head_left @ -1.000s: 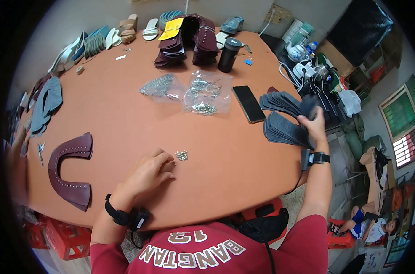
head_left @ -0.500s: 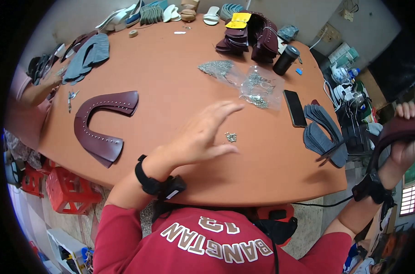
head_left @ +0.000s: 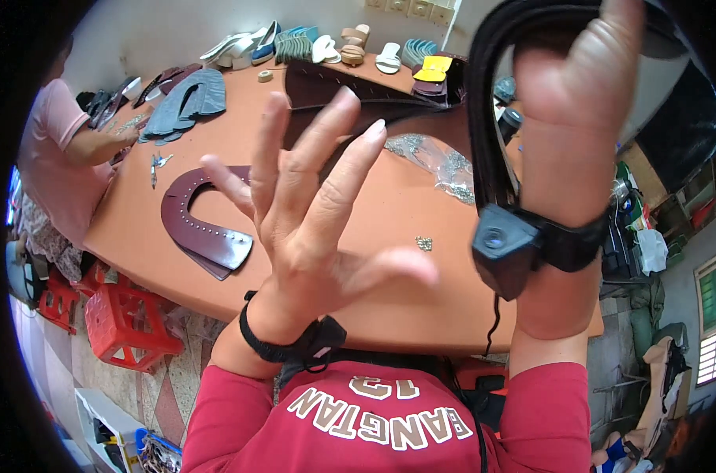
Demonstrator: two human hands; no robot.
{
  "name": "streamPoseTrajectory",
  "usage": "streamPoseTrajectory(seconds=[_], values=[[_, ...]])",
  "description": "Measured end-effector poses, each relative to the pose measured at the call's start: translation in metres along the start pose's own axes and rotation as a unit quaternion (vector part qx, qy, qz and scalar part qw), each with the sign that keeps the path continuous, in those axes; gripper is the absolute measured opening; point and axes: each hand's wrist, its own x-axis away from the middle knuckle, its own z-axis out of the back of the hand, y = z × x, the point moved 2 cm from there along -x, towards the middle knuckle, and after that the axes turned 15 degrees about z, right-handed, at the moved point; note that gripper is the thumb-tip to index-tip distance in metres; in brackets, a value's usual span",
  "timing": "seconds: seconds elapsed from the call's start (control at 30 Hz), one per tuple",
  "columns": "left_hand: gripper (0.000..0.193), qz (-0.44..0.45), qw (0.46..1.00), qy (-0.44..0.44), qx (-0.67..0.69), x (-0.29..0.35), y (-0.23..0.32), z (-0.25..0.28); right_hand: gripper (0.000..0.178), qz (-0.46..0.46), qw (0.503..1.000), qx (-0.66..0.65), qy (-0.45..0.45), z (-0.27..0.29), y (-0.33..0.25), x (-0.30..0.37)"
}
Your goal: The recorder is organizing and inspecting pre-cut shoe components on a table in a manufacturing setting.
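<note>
Maroon, U-shaped, leather-like strip [head_left: 389,98] up in the air

The bare right hand [head_left: 575,87] has it high above and to the right of the small heap of shiny metal studs [head_left: 424,243]. Its grip must be grasping the strip, as nothing else seems to hold it up, but the fingers are out of sight. The strip bends in a big loop, so it looks soft. Little studs dot its edge.

The bare left hand [head_left: 301,236] is up too, left of the heap. Its grip is released, fingers spread wide. They cross in front of the strip, and I cannot tell if they touch it.

The heap sits on the smooth orange-brown tabletop [head_left: 425,307], maybe there so the tiny bits are easy to reach. Left of it lies a flat, shiny maroon studded piece [head_left: 177,221], curved like a horseshoe. Past the heap, clear, crinkly plastic bags [head_left: 453,169] hold silvery bits, likely to stop them rolling away. Farther past it, yellow paper [head_left: 433,68] tops a maroon stack [head_left: 456,83], perhaps as a label.
</note>
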Motion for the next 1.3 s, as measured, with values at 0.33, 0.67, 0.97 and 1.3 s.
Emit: streamPoseTrajectory(seconds=[0.33,0.67,0.97,1.3], values=[[0.1,0.194,0.717,-0.134,0.656,-0.006,-0.001,-0.029,0.032,-0.035,0.884,-0.46,-0.078,-0.049,0.01,0.043],[0.042,0.248,0.617,-0.305,0.682,-0.043,-0.005,-0.065,0.048,-0.162,0.962,-0.213,0.057,-0.054,-0.026,0.051],[0.033,0.383,0.426,-0.264,0.776,-0.038,-0.057,-0.02,0.049,-0.217,0.887,0.115,-0.391,0.094,0.053,0.114],[0.039,0.369,0.441,-0.248,0.78,-0.041,-0.057,0.013,0.052,-0.114,0.57,0.203,-0.788,0.186,0.058,0.258]])
